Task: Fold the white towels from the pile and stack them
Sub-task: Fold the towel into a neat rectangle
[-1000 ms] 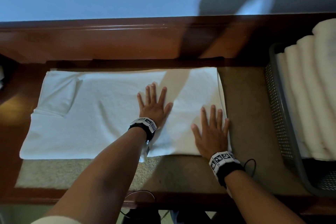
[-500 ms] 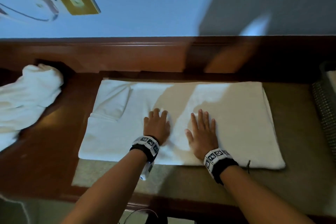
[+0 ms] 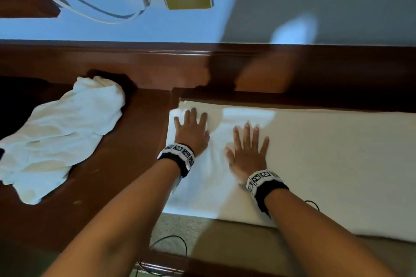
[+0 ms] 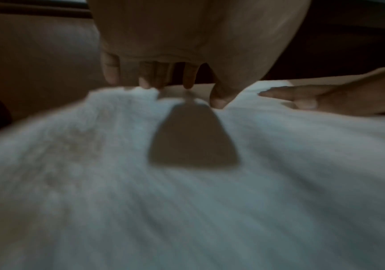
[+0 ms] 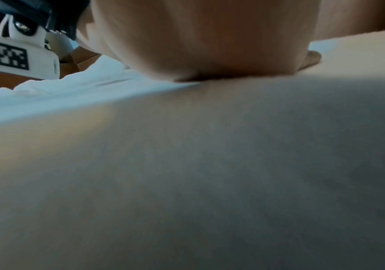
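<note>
A white terry towel [image 3: 326, 164], spread flat as a long rectangle, fills the centre and right of the head view and runs off the right edge. It lies on a beige mat, its far edge along the dark wooden back rail. Its left end shows a small turned-over flap at the upper corner, and soft wrinkles run across the left part; the rest is smooth. Well apart from it, at the left of the frame, a crumpled heap of white towel cloth [image 3: 63, 137] lies unfolded on the dark brown wood, bunched at its upper end.
</note>
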`<state>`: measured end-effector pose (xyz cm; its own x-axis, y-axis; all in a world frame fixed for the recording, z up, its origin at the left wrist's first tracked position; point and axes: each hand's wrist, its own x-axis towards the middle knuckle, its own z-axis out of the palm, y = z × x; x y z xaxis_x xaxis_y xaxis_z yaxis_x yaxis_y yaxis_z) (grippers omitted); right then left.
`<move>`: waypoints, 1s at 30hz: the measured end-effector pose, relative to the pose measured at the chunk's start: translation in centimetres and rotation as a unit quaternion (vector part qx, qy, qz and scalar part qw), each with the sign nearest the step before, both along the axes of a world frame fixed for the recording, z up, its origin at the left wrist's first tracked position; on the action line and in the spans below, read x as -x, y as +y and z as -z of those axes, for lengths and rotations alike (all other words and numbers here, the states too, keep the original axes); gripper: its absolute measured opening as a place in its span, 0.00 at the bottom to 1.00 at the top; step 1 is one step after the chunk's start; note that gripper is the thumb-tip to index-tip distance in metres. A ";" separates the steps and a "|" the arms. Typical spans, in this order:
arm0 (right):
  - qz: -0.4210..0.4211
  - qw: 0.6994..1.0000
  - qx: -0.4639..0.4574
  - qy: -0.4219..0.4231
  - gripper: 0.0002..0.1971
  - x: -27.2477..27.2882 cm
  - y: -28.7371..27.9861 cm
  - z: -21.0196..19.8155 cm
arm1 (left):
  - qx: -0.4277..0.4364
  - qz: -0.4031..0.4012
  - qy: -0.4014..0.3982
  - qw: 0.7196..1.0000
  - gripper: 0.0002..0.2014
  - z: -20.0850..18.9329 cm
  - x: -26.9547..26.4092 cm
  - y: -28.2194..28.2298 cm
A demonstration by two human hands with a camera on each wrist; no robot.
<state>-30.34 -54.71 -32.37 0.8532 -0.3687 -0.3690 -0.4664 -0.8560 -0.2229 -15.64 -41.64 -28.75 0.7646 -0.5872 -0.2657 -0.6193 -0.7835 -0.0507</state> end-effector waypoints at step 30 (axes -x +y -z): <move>0.056 0.997 0.048 -0.039 0.32 -1.6 1.0 1.2 | 0.036 0.137 0.095 0.985 0.33 0.2 2.6 3.3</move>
